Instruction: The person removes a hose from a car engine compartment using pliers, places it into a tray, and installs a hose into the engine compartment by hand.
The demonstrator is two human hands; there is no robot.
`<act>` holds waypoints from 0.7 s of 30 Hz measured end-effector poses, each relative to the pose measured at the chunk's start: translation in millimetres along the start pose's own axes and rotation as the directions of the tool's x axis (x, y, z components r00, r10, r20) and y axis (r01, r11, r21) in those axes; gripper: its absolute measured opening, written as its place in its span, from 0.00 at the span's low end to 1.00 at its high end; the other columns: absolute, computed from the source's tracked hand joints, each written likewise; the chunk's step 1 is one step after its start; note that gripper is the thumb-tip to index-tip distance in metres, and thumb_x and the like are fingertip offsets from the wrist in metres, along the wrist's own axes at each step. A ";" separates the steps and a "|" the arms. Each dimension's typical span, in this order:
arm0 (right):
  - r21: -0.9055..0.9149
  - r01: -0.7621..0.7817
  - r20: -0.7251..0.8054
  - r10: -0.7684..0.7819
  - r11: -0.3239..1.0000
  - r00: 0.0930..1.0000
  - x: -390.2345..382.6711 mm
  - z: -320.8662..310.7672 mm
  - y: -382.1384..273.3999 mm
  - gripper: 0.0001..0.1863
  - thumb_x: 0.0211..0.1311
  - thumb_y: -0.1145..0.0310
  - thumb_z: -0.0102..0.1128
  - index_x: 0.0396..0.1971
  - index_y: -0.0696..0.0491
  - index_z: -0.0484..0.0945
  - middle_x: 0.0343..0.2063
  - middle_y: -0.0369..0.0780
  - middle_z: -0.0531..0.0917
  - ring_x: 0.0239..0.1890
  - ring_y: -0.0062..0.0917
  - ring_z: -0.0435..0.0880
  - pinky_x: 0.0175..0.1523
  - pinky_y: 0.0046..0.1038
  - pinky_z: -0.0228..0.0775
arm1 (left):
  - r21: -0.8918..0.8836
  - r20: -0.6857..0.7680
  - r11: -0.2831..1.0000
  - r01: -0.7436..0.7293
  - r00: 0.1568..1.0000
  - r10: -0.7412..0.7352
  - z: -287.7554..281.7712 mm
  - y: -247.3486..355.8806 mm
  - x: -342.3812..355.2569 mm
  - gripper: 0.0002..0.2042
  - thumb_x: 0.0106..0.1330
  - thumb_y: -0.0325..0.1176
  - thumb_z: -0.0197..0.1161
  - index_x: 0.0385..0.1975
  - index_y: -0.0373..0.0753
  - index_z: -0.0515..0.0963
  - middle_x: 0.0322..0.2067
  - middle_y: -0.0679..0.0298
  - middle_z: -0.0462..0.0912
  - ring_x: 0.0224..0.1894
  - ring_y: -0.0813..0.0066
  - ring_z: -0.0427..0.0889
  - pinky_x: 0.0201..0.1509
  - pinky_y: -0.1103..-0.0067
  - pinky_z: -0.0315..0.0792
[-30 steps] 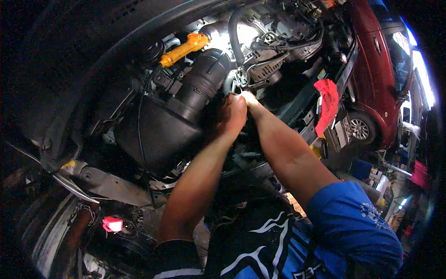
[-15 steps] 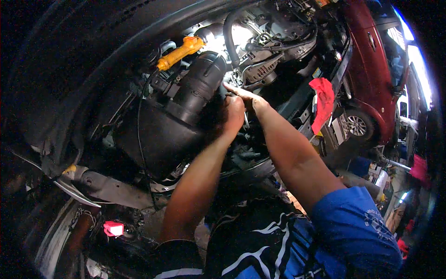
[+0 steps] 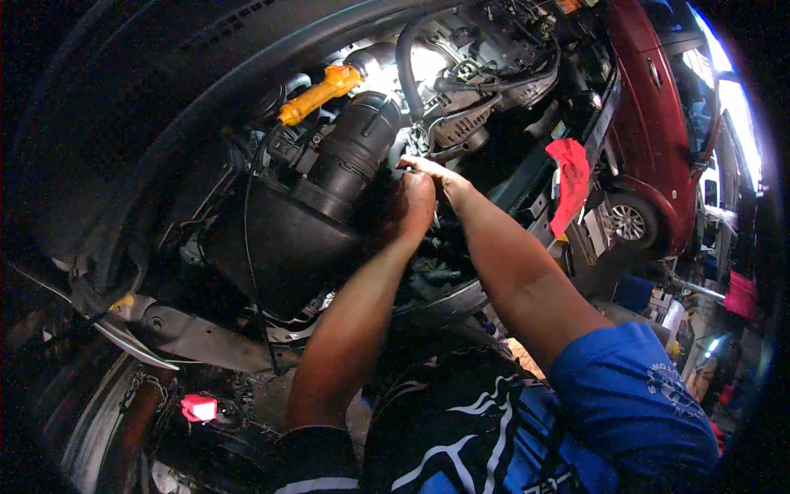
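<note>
Both of my hands meet inside an engine bay, beside a ribbed black air intake hose. My left hand is closed with its knuckles up; a small dark thing barely shows at its thumb side. Across the top of it reaches my right hand, fingers bent in toward the left hand's thumb. What the fingers grip is too small and shaded to make out. Just beyond the fingertips are lit metal engine parts and an alternator. Below the hose sits a large black air filter box, left of my left forearm.
A yellow work lamp lies above the hose, its black cord hanging over the box. A red cloth drapes over the bay's right edge. Beyond stands a dark red car. A small red light glows at lower left.
My right fingertips have drawn back slightly and curled closer over my left hand. Both hands stay at the same spot beside the hose.
</note>
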State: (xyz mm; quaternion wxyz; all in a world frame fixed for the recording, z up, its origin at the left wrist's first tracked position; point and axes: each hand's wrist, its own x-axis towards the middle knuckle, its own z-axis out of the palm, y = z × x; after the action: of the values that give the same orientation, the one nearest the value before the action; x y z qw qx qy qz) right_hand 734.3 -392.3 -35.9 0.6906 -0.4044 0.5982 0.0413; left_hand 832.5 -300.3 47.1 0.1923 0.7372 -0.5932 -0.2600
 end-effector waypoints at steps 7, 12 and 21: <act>-0.116 0.376 0.104 -0.365 0.919 0.925 -25.0 4.6 -14.4 0.14 0.65 0.71 0.45 0.47 0.55 0.76 0.47 0.37 0.80 0.46 0.24 0.76 0.51 0.29 0.69 | -0.012 -0.058 0.994 -0.104 0.993 0.104 -7.6 1.8 -1.2 0.06 0.54 0.26 0.60 0.19 0.33 0.81 0.23 0.48 0.83 0.23 0.57 0.84 0.24 0.64 0.75; -0.125 0.364 -0.059 -0.373 0.923 0.926 -7.5 3.1 0.3 0.18 0.66 0.71 0.46 0.53 0.58 0.74 0.48 0.37 0.80 0.50 0.25 0.76 0.58 0.29 0.67 | -0.035 -0.150 0.983 -0.181 0.973 0.174 1.2 -2.4 -2.0 0.06 0.51 0.25 0.59 0.16 0.35 0.79 0.20 0.48 0.81 0.22 0.55 0.82 0.23 0.62 0.73; -0.707 0.440 0.158 -0.484 0.553 0.861 3.0 -9.6 2.6 0.17 0.62 0.66 0.49 0.49 0.55 0.77 0.42 0.43 0.82 0.44 0.29 0.80 0.51 0.29 0.71 | -0.005 -0.224 0.867 -0.498 0.845 0.485 18.1 -26.1 -5.6 0.04 0.52 0.28 0.58 0.20 0.43 0.79 0.21 0.59 0.79 0.25 0.61 0.78 0.28 0.69 0.68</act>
State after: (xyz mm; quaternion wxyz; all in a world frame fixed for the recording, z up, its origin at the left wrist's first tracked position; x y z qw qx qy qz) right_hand 726.1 -397.7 -39.3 0.4434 -0.7859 0.4237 0.0793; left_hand 840.7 -288.6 18.2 0.3386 0.5781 -0.7293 -0.1390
